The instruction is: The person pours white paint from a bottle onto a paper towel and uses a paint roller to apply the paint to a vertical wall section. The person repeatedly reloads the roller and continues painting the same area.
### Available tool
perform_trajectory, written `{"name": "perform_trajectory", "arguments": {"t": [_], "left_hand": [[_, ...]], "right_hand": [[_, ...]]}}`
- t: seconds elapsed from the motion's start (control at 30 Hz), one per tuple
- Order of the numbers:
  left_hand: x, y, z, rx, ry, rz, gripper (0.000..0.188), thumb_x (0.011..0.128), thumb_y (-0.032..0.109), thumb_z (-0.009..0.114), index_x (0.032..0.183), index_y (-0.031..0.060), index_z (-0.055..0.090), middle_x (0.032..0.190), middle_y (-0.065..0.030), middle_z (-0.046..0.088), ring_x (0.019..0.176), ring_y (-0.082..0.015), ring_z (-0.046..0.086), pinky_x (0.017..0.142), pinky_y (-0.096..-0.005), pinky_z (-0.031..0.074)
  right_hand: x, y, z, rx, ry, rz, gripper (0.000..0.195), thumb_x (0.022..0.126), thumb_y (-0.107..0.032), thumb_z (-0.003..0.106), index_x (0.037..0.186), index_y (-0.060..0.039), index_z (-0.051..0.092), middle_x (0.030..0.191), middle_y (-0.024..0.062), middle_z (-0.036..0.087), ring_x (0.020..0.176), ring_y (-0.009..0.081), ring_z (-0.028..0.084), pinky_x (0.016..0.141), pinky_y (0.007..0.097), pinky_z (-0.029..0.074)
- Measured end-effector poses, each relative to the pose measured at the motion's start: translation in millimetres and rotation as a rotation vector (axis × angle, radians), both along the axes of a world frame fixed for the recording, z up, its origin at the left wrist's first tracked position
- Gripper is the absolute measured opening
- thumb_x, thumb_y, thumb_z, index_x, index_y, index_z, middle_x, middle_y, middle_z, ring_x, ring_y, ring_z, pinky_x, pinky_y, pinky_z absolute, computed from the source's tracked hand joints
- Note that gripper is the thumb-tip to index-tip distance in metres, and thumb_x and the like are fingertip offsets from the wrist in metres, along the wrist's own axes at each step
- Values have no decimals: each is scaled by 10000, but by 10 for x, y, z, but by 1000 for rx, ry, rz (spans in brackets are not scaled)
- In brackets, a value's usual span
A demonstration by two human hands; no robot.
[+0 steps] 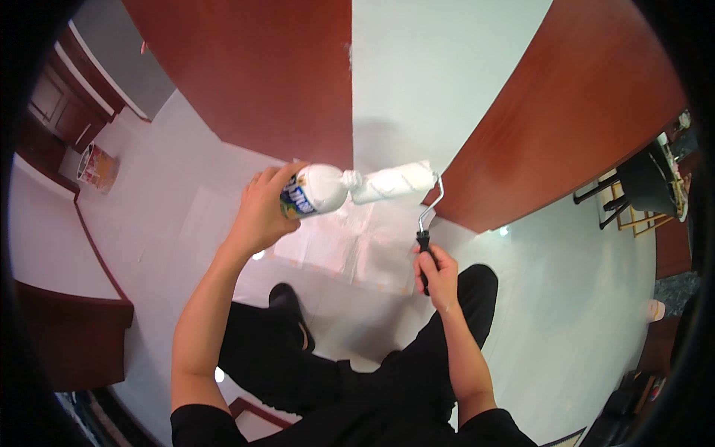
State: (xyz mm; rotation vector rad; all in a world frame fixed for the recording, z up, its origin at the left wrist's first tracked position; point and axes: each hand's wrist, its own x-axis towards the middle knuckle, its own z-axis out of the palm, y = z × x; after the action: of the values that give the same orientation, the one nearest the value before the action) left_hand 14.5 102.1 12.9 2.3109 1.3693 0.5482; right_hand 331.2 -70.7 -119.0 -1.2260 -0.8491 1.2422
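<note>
My left hand [265,209] grips a plastic bottle [321,191] with white contents and a printed label, tipped on its side with its neck to the right. The bottle's mouth is right at the left end of a white paint roller [394,183]; whether they touch I cannot tell. My right hand [438,274] is closed around the black handle of the roller frame [424,240], whose bent metal rod leads up to the roller's right end. Below both lies a pale protective sheet [335,246], taped along its near edge on the floor.
Ahead, a white wall panel [413,84] stands between two reddish-brown panels [268,72]. A bucket [99,167] is on the floor at far left, near dark red cabinets. At right are a black chair [645,184] and a wooden frame. My bent knees flank the sheet's near side.
</note>
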Motion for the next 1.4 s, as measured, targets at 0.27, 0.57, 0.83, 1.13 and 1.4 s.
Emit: {"name": "perform_trajectory", "arguments": {"t": [0.27,0.57,0.83,1.13,1.4], "left_hand": [[98,-70,-4,-142,-261,66,896,628,-14,878,1463,81,569,1372,-132,625,1340,-350,578,1155,-448,468],[108,-21,-54,-181,-294,5,910,628,13,895,1464,115,552,1334,-150,651,1306,-398,570,1132,-500,472],[99,-23,32,-205,-261,-9,917,618,7,894,1469,95,567,1381,-139,634,1347,-357,570,1172,-453,453],[73,-4,39,-215,-241,-24,928,620,26,891,1480,96,551,1391,-153,630,1363,-377,558,1184,-467,442],[94,-24,73,-219,-230,-31,925,631,31,892,1484,114,544,1381,-150,630,1350,-387,556,1171,-480,447]], "right_hand": [[57,119,214,115,25,-53,223,1136,-206,592,1196,1,652,769,12,611,480,66,511,442,232,366],[-84,748,1045,343,10,-247,247,1148,-224,565,1170,9,643,749,27,592,462,78,493,428,252,350],[-292,1207,1282,344,131,-401,317,1139,-308,595,1136,3,655,736,25,591,447,101,493,408,279,348],[-352,1362,1353,354,139,-451,322,1128,-317,616,1112,2,661,728,27,588,445,107,498,408,282,352],[-404,1375,1507,336,149,-473,298,1102,-305,654,1060,-10,672,728,22,590,447,104,505,400,283,352]]}}
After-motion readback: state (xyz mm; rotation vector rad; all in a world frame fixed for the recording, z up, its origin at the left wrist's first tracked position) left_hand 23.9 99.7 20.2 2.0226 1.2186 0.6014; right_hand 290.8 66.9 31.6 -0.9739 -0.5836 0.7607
